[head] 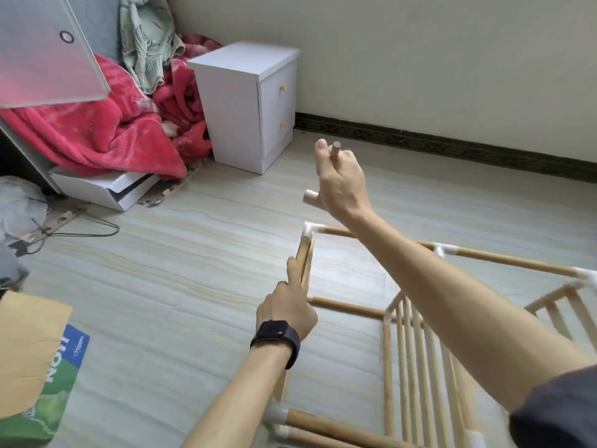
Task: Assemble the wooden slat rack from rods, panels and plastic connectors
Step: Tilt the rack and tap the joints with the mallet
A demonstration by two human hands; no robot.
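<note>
A half-built wooden rack [410, 350] of pale rods, a slat panel and white plastic connectors lies on the floor at lower right. My left hand [287, 305], with a black watch on the wrist, grips an upright rod [303, 253] of the frame just below a white corner connector [309, 229]. My right hand [339, 179] is raised above that corner and closed around a short loose wooden rod [335, 149], whose two ends stick out above and below my fist.
A white two-drawer cabinet [248, 105] stands by the wall at the back. A red blanket [97, 130] and a white box [106, 189] lie to the left. A cardboard box [35, 367] sits at lower left. A pale panel [42, 53] leans at top left.
</note>
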